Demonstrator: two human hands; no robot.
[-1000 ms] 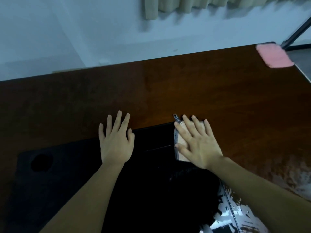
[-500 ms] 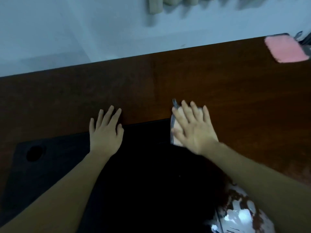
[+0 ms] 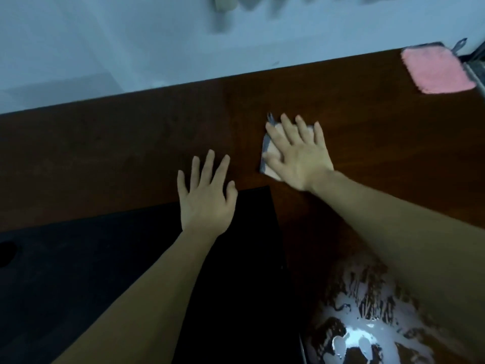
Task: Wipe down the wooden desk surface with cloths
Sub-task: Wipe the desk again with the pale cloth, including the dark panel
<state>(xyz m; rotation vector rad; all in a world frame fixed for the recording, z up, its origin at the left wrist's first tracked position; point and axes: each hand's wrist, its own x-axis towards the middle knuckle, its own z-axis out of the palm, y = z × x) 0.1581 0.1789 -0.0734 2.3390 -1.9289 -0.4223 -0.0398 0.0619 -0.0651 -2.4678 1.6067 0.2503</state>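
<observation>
**Wiping under way, much of the bench left**

The right hand (image 3: 299,156) presses a cloth (image 3: 269,151) flat on the bench (image 3: 131,143) mid-surface, fingers straight and spread. The left hand (image 3: 206,198) rests flat, fingers apart, on a black mat (image 3: 105,258). A pink cloth (image 3: 438,70) lies unused at the far right corner. Most wood looks still to wipe.

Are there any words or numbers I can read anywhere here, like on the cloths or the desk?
None. No words or numbers show on the pink cloth, the cloth under the right hand, the desk or the black mat.
The white patches near the right edge are only glare.
</observation>
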